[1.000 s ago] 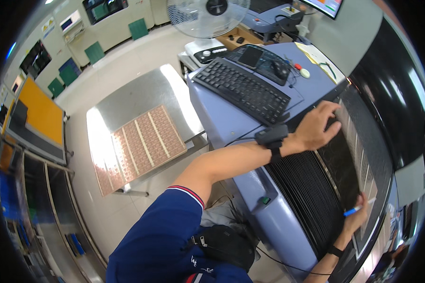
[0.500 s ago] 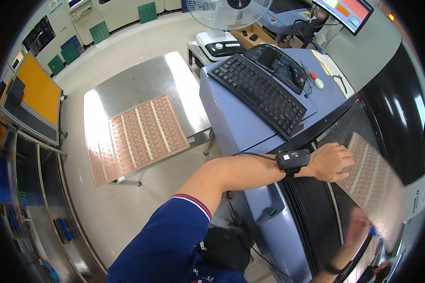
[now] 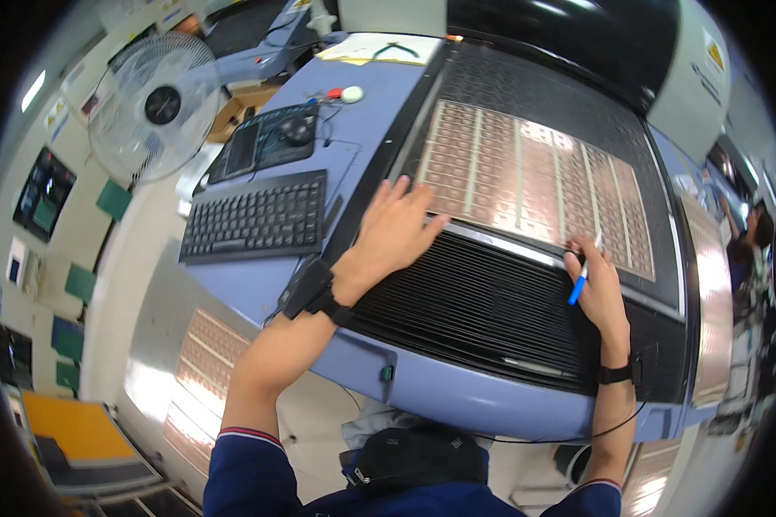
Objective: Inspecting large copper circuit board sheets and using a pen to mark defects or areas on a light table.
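A copper-coloured circuit board panel (image 3: pixel 539 177), with rows of small patterns and pale strips, lies flat on the black bed of a machine (image 3: pixel 526 76). My left hand (image 3: pixel 392 228) is open, its spread fingers at the panel's near left corner. Near the panel's front edge, my right hand (image 3: pixel 602 293) is closed around a marker pen (image 3: pixel 579 287) with a blue cap and a white body. Its fingertips reach the panel's edge. Black ribbed bellows (image 3: pixel 483 297) stretch between my hands and the machine's blue front.
To the left, a keyboard (image 3: pixel 254 217), a mouse (image 3: pixel 297 129) and a phone (image 3: pixel 243 148) rest on the blue top. Behind them stands a fan (image 3: pixel 162 105). More copper panels lie on a steel table (image 3: pixel 151 345) at lower left, and another panel (image 3: pixel 707 302) is at the right.
The panel, earlier held tilted between both hands at the right, now lies flat on the machine bed. The view has swung right. My left hand's fingers are now spread.
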